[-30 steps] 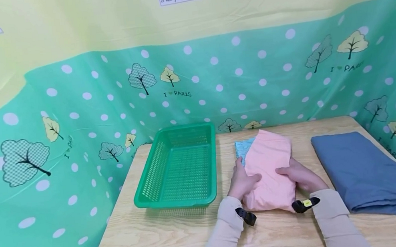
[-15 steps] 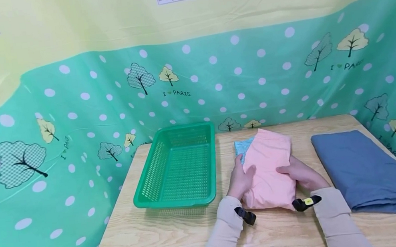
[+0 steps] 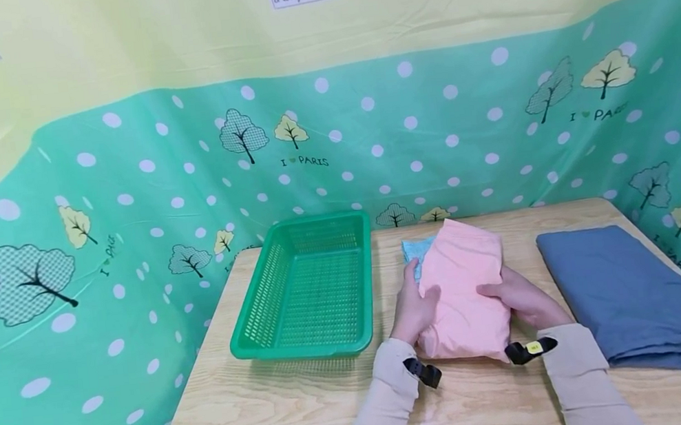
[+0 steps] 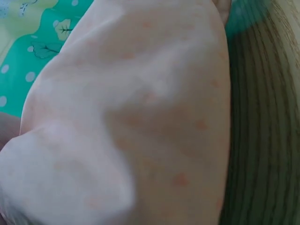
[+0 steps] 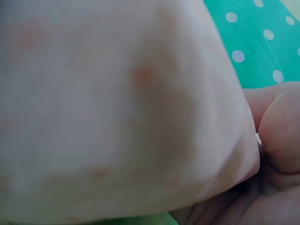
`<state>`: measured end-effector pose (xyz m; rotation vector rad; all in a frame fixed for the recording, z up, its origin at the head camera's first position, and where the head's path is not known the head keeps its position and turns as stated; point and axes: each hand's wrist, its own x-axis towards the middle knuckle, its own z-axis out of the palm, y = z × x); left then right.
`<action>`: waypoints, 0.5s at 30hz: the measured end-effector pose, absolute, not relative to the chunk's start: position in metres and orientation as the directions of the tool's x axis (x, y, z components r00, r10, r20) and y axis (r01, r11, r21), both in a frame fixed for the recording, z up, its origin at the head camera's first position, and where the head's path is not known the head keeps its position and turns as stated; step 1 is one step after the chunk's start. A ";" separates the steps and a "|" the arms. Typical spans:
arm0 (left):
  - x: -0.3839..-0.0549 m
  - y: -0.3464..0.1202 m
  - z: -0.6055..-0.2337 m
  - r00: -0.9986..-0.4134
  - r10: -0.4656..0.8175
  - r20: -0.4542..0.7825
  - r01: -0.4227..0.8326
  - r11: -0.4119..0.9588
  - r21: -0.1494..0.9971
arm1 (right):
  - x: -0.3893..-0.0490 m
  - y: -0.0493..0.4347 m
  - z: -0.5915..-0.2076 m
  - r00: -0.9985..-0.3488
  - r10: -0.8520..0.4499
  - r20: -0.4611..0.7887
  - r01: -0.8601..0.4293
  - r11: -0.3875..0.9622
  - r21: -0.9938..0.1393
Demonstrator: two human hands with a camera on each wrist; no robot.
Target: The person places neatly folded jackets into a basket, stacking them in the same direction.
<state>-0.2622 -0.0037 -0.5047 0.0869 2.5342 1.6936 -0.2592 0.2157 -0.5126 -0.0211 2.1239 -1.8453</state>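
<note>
A folded pink garment [image 3: 463, 289] is held tilted up over the table between both hands. My left hand [image 3: 414, 310] grips its left side, the thumb on the near face and the fingers behind. On the opposite side my right hand [image 3: 525, 295] grips the edge the same way, thumb in front. Faint orange-pink spots show on the pale cloth [image 4: 154, 112] in the left wrist view. In the right wrist view, the right hand [image 5: 281, 136] curls at the cloth's edge. A light blue patterned cloth [image 3: 417, 250] shows behind the pink one, mostly hidden by it.
A green plastic basket [image 3: 318, 298] with slotted walls stands left of the hands. At the right lies a folded dark blue cloth [image 3: 622, 287] along the table's side. The wooden table [image 3: 262, 414] meets a polka-dot curtain [image 3: 369, 126] at the back and sides.
The left thumb has drawn back from the middle of the pink garment towards its left edge. The garment has hardly shifted, and the right hand keeps its hold.
</note>
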 end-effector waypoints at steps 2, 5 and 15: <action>-0.261 -0.004 -0.501 -0.995 0.099 -0.031 0.009 0.378 0.926 | -0.258 0.216 -0.510 -0.948 -0.220 -0.232 0.200 0.159 -0.967; -0.258 -0.004 -0.496 -0.995 0.100 -0.015 0.024 0.375 0.927 | -0.258 0.217 -0.508 -0.947 -0.218 -0.236 0.206 0.153 -0.967; -0.251 -0.001 -0.480 -0.994 0.096 0.048 0.080 0.359 0.930 | -0.255 0.224 -0.498 -0.950 -0.235 -0.208 0.197 0.071 -0.978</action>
